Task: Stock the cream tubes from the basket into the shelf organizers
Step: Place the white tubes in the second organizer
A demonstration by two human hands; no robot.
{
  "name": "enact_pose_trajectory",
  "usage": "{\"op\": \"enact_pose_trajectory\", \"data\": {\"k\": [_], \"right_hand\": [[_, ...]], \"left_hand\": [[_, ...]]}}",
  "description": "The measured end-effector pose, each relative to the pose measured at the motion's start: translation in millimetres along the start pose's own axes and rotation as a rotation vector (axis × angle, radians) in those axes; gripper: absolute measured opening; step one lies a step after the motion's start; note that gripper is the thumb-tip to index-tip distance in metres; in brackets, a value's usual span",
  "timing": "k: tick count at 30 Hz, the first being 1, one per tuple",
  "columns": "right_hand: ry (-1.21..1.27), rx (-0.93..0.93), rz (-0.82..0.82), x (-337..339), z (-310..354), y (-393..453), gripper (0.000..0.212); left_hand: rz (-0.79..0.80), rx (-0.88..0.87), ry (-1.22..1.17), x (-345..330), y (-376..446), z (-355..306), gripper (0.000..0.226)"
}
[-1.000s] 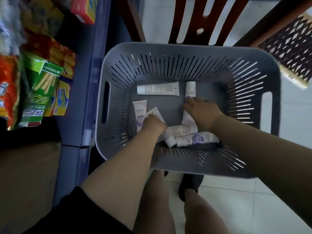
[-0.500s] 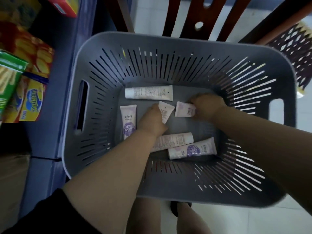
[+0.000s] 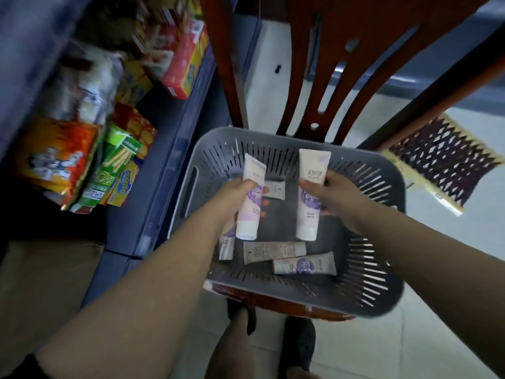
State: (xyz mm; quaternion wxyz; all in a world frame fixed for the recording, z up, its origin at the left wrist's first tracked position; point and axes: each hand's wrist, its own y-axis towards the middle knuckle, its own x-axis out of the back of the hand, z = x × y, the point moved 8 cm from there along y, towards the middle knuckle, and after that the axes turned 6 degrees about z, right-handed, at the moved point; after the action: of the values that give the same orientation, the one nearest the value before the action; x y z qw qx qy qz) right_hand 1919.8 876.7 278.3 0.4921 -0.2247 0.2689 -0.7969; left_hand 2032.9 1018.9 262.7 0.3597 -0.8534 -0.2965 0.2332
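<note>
The person is standing over a grey slotted basket (image 3: 382,294) that is sitting on the seat of a red-brown wooden chair (image 3: 336,67), which is putting it at a handy height beside the shelf (image 3: 175,149) on the left. Each hand is holding one cream tube above the basket, cap end down and crimped end up. The left hand (image 3: 232,199) is wrapping its fingers around the middle of the left tube (image 3: 250,198), and the right hand (image 3: 332,194) is clasping the right tube (image 3: 310,195) the same way, thumb across the front. Taking one per hand looks like a way of halving the trips to the shelf, and gripping at the middle is keeping the soft tubes from flopping.

Four more tubes are lying flat on the basket floor: a small one (image 3: 274,189) near the far wall between the hands, one (image 3: 226,246) by the left wall partly hidden under the held tube, and two (image 3: 274,252) (image 3: 304,266) towards the near wall.

The shelf is carrying boxed and bagged snacks (image 3: 90,165), blurred here; I cannot make out any organizers in view, so the held tubes are likely heading off to the left.
</note>
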Motion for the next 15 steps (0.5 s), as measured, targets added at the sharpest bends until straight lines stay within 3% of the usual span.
{"op": "enact_pose_trajectory", "data": {"k": [6, 10, 15], "right_hand": [[0.042, 0.125, 0.011, -5, 96, -81, 0.015], [0.014, 0.256, 0.072, -24, 178, -140, 0.033], [0.027, 0.532, 0.203, -56, 292, -230, 0.008]], "left_hand": [[-0.071, -0.263, -0.137, -18, -98, -81, 0.026], [-0.128, -0.490, -0.209, -23, -190, -148, 0.002], [-0.194, -0.755, -0.168, -14, -320, -218, 0.006]]}}
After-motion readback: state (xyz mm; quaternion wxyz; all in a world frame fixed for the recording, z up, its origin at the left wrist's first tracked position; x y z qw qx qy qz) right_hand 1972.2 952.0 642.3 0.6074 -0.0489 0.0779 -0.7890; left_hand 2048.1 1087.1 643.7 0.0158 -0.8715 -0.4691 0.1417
